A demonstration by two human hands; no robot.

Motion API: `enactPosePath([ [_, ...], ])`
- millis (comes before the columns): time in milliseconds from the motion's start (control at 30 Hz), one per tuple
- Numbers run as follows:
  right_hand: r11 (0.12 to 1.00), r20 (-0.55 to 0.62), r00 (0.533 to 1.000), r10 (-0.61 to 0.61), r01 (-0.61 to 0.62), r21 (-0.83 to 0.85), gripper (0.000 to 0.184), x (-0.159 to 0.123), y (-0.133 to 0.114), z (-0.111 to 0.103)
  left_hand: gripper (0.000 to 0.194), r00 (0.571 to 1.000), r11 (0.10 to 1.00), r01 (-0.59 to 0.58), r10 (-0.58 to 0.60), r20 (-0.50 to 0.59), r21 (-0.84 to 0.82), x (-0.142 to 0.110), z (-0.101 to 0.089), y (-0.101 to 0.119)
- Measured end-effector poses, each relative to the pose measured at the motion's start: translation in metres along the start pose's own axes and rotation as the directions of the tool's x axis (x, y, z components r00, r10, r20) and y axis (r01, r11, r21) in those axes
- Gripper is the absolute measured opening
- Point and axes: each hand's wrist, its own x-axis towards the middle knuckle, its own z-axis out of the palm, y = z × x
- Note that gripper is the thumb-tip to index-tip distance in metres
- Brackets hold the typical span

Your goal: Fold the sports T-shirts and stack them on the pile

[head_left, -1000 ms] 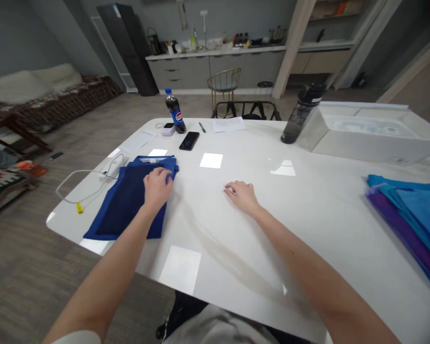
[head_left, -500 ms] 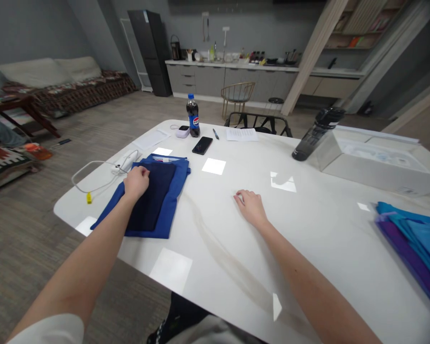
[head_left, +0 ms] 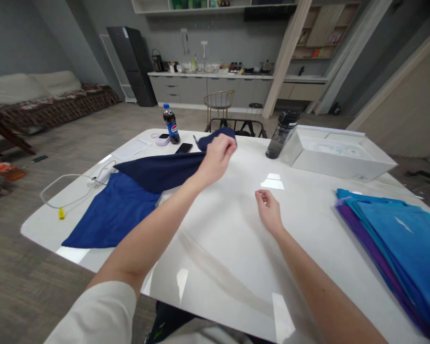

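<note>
My left hand point(head_left: 220, 155) is closed in a pinch on a navy cloth point(head_left: 165, 171), lifted and stretched across the table. Part of the cloth hangs beyond my fingers, and its other end trails to the left. Beneath it lies a royal blue cloth point(head_left: 114, 210), flat near the table's left corner. What kind of garment the navy cloth is does not show. My right hand point(head_left: 270, 210) hovers low over the white tabletop point(head_left: 229, 229), fingers curled in, with nothing visible in them. To its right sits a stack of folded blue, teal and purple cloths point(head_left: 397, 239).
Along the far side stand a cola bottle point(head_left: 171, 125), a phone point(head_left: 184, 148) partly covered by the cloth, a dark water bottle point(head_left: 282, 134) and a white box point(head_left: 340, 160). A white cable point(head_left: 50, 184) loops over the left edge. Paper point(head_left: 132, 149) lies behind it.
My left hand has taken hold of the folded navy cloth and swung it up and to the right, unfolding it off the royal blue one. My right hand stays empty over the table.
</note>
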Motion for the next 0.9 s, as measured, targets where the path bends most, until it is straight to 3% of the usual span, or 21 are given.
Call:
enactPosePath([
  [67,0.998,-0.129,0.990,0.058,-0.057,0.011,0.043,0.011,0.022,-0.043,0.016,0.972,0.977,-0.046,0.092,0.217,-0.208,-0.006,0.042,0.040],
  [100,0.997,-0.169,0.982,0.083,-0.081,0.014,0.045,0.016,0.034,-0.064,0.017,0.929,0.954,-0.046,0.150,0.338,-0.295,-0.016,0.062,0.059],
  [167,0.990,-0.202,0.970,0.136,-0.139,0.002,0.048,0.020,0.057,-0.100,0.017,0.796,0.903,-0.025,0.277,0.538,-0.429,-0.046,0.098,0.093],
  [233,0.983,-0.167,0.973,0.158,-0.170,-0.065,0.049,0.016,0.075,-0.124,0.014,0.662,0.856,0.022,0.375,0.649,-0.517,-0.081,0.127,0.118],
  [300,0.971,-0.078,0.986,0.148,-0.159,-0.176,0.047,0.006,0.084,-0.135,0.013,0.537,0.824,0.086,0.435,0.723,-0.560,-0.113,0.147,0.131],
  [367,0.955,0.040,0.993,0.109,-0.093,-0.281,0.044,-0.005,0.085,-0.135,0.013,0.454,0.811,0.148,0.453,0.767,-0.566,-0.133,0.160,0.129],
  [400,0.943,0.099,0.991,0.086,-0.049,-0.328,0.042,-0.010,0.082,-0.133,0.015,0.459,0.825,0.167,0.419,0.783,-0.539,-0.138,0.165,0.124],
  [433,0.927,0.154,0.986,0.063,0.000,-0.376,0.038,-0.015,0.078,-0.129,0.017,0.506,0.857,0.179,0.341,0.792,-0.483,-0.139,0.170,0.115],
  [500,0.881,0.263,0.964,0.028,0.101,-0.462,0.031,-0.023,0.064,-0.119,0.021,0.682,0.940,0.197,0.072,0.728,-0.278,-0.132,0.177,0.089],
  [533,0.858,0.316,0.948,0.030,0.138,-0.495,0.028,-0.027,0.056,-0.114,0.024,0.769,0.965,0.217,-0.077,0.635,-0.146,-0.124,0.181,0.073],
  [567,0.838,0.364,0.930,0.048,0.160,-0.521,0.025,-0.030,0.046,-0.108,0.027,0.829,0.971,0.240,-0.193,0.524,-0.022,-0.116,0.184,0.057],
  [600,0.824,0.407,0.910,0.076,0.173,-0.540,0.022,-0.034,0.036,-0.101,0.029,0.860,0.962,0.260,-0.268,0.434,0.080,-0.107,0.187,0.041],
  [667,0.806,0.478,0.868,0.133,0.186,-0.562,0.021,-0.043,0.015,-0.085,0.044,0.861,0.935,0.284,-0.346,0.373,0.213,-0.090,0.193,0.012],
  [800,0.827,0.580,0.803,0.139,0.228,-0.513,0.045,-0.067,-0.024,-0.050,0.073,0.777,0.890,0.333,-0.446,0.444,0.312,-0.069,0.200,-0.018],
  [833,0.848,0.612,0.782,0.120,0.240,-0.473,0.053,-0.072,-0.032,-0.044,0.076,0.773,0.880,0.342,-0.462,0.435,0.329,-0.067,0.200,-0.019],
  [900,0.899,0.684,0.725,0.079,0.244,-0.363,0.059,-0.080,-0.045,-0.034,0.075,0.809,0.879,0.312,-0.445,0.385,0.361,-0.065,0.200,-0.017],
])
